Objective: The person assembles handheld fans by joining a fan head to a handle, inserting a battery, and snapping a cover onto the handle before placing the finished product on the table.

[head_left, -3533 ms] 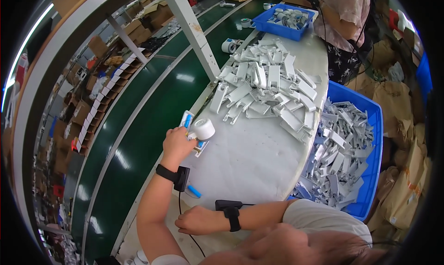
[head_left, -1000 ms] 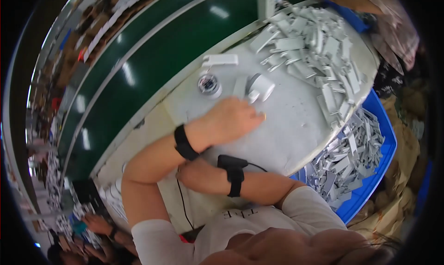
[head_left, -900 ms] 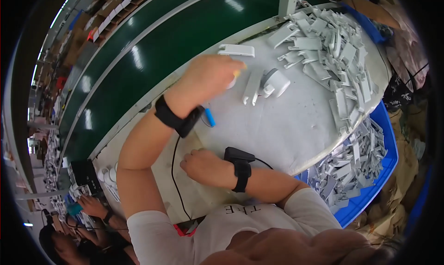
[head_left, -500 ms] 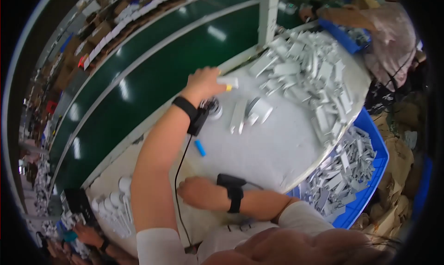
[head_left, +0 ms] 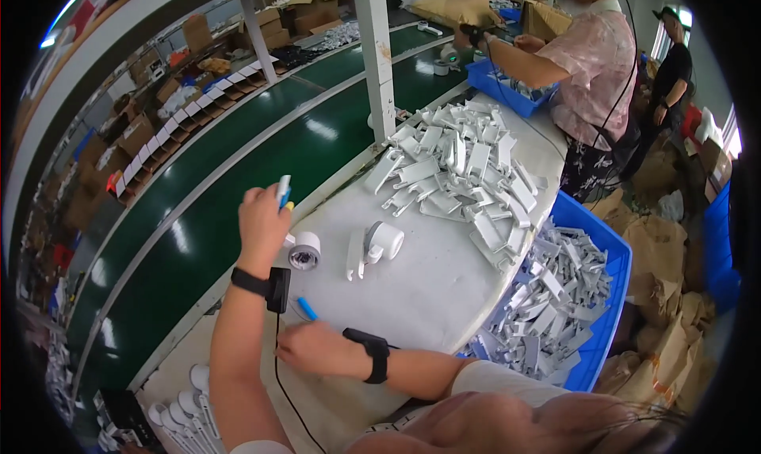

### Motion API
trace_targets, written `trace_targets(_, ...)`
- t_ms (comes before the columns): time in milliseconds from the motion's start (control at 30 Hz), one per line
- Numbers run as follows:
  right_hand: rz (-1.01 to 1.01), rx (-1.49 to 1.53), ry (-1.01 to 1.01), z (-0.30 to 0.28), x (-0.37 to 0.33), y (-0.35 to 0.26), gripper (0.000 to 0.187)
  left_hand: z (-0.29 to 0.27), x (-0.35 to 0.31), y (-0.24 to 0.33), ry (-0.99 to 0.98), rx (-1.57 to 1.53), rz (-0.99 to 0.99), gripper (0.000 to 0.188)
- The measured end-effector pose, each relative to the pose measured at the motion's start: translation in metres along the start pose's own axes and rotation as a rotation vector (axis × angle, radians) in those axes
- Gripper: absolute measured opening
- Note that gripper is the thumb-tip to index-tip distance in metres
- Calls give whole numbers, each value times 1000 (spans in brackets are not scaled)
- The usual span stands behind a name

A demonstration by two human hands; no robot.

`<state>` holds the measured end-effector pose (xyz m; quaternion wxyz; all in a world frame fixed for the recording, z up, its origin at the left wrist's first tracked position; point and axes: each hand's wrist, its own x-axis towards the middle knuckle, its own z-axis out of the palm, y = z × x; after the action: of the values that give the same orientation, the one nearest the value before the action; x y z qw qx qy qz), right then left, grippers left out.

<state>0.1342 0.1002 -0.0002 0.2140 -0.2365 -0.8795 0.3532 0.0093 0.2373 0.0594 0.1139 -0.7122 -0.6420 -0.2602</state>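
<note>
My left hand (head_left: 265,226) is raised at the table's far left edge, over the green belt. Its fingers pinch a small white-and-blue piece (head_left: 284,191), with a yellow spot beside the fingertips that I cannot identify. Just right of that hand lies a round white lamp head (head_left: 304,252), its open end showing. Further right, a white bracket (head_left: 356,254) stands beside another round white head (head_left: 386,240). My right hand (head_left: 311,349) is low over the near table with fingers curled; anything inside is hidden. A short blue cylinder (head_left: 307,308) lies just beyond it.
White plastic brackets (head_left: 464,164) are heaped at the back right. A blue bin (head_left: 620,275) of similar parts stands right of the table. White lamp parts (head_left: 186,410) lie lower left. A post (head_left: 372,57) rises beside the green belt (head_left: 198,208). A co-worker (head_left: 594,53) handles another blue bin.
My view has tilted up, bringing a second person into sight. My left hand has moved left, and its piece has turned from lying flat to upright. The right hand stays curled near the table.
</note>
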Motion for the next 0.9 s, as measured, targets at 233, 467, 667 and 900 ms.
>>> trace_targets(233, -178, 289, 829, -51, 2, 18, 57, -97, -56, 49, 183, -610, -233, 30)
trace_targets(467, 22, 1707, -128, -49, -1, 5, 79, -141, -99, 71, 324, -1132, -298, 29)
trace_targets(667, 45, 1348, 92, -35, 6, 9, 67, -119, -149, 35, 183, -1473, -356, 47)
trace_targets(900, -44, 789, 343, -66, 13, 37, 74, -106, -175, 14, -254, -2465, -593, 59)
